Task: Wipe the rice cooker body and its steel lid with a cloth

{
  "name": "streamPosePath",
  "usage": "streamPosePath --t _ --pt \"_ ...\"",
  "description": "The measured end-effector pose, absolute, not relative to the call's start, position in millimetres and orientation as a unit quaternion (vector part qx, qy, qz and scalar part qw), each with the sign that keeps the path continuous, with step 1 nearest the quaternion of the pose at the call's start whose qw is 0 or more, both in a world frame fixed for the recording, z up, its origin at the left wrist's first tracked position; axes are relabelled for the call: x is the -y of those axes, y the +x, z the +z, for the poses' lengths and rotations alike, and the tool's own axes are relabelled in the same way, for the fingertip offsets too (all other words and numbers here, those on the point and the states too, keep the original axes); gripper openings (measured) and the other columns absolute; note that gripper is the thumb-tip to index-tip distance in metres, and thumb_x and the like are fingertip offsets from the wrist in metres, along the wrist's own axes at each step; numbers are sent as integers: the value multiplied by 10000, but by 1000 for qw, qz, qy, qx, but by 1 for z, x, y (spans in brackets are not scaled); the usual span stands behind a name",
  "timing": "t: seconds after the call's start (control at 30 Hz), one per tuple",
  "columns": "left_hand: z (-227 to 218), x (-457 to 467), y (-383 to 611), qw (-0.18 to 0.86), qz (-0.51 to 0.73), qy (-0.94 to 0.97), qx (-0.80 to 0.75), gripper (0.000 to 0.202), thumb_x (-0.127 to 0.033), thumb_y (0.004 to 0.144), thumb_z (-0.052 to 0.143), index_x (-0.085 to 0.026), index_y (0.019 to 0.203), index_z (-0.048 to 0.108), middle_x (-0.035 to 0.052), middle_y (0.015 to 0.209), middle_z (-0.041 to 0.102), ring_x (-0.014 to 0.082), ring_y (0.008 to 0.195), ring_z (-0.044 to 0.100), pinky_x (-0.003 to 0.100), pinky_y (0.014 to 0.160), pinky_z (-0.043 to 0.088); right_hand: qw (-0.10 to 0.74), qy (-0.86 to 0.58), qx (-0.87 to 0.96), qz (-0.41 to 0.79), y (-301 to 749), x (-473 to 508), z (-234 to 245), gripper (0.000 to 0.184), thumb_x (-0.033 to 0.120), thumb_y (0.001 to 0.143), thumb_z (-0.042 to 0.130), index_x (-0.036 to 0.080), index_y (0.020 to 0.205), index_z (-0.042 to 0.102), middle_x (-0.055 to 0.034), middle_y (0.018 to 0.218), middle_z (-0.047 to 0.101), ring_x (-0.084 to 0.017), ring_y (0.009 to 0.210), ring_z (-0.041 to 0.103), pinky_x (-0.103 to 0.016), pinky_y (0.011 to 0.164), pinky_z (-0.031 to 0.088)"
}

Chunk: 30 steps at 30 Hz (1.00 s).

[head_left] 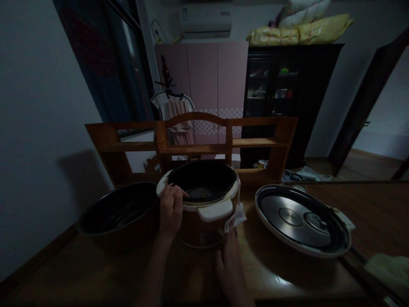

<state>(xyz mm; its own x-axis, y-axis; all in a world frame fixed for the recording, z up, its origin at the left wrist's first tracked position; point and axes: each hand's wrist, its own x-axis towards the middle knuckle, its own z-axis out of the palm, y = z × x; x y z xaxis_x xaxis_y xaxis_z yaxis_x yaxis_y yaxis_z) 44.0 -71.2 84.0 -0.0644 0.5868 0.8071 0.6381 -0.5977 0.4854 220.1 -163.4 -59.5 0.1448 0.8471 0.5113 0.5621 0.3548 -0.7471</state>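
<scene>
An open rice cooker body (207,209) stands on the wooden table (277,273), its dark cavity showing. My left hand (171,209) grips the cooker's left rim, fingers curled over the edge. My right hand (228,256) is closed on a white cloth (235,218) and presses it against the cooker's front right side. The dark inner pot (118,211) sits on the table to the left of the cooker. The cooker's lid (303,219) lies upside down to the right, its metal inner plate facing up.
A low wooden shelf unit (194,145) stands along the table's back edge behind the cooker. A pale green object (391,266) lies at the table's right corner. A dark cabinet, pink wardrobe and open doorway are beyond.
</scene>
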Motion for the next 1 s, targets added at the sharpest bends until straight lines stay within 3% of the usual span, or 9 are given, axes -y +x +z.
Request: streamPosePath --t 0.2,0.4,0.6,0.67,0.87,1.0 --pt "84 71 45 21 -577 -681 451 387 -323 1016 327 -241 727 571 32 818 612 217 1089 538 392 1118 314 483 -605 584 244 245 158 -81 712 180 919 388 125 1587 150 -138 1635 212 -314 1510 185 -585 1210 205" --pt "83 70 46 25 -587 -669 454 398 -328 1019 333 -235 724 583 27 834 627 207 1073 551 372 1108 321 489 -542 672 123 219 174 -56 858 47 857 354 195 1589 -68 -76 1673 3 -300 1531 59 -604 1202 209" --pt "84 71 46 29 -582 -671 459 414 -339 1022 322 -237 717 583 25 834 629 206 1063 557 360 1099 332 386 -516 765 -6 203 176 -56 1182 -10 575 476 179 1580 -118 -77 1664 -125 -426 1504 -81 -735 1129 236" --pt "85 72 46 31 -579 -675 456 404 -328 1022 326 -237 720 579 26 839 625 204 1061 553 360 1102 329 371 -524 766 -20 206 177 -60 1208 -15 542 484 170 1583 -99 -70 1666 -113 -424 1501 -107 -730 1140 225" --pt "85 72 45 25 -576 -682 449 390 -322 1029 322 -231 752 581 32 845 600 207 1099 532 368 1117 312 446 -552 702 62 232 170 -55 876 43 854 380 160 1584 -90 -111 1669 -24 -348 1527 34 -657 1171 254" --pt "82 71 44 18 -580 -676 455 396 -333 1026 327 -228 759 599 41 887 620 212 1145 522 374 1123 309 464 -526 707 89 242 164 -39 818 116 911 376 159 1585 -86 -100 1671 -25 -338 1528 27 -632 1197 210"
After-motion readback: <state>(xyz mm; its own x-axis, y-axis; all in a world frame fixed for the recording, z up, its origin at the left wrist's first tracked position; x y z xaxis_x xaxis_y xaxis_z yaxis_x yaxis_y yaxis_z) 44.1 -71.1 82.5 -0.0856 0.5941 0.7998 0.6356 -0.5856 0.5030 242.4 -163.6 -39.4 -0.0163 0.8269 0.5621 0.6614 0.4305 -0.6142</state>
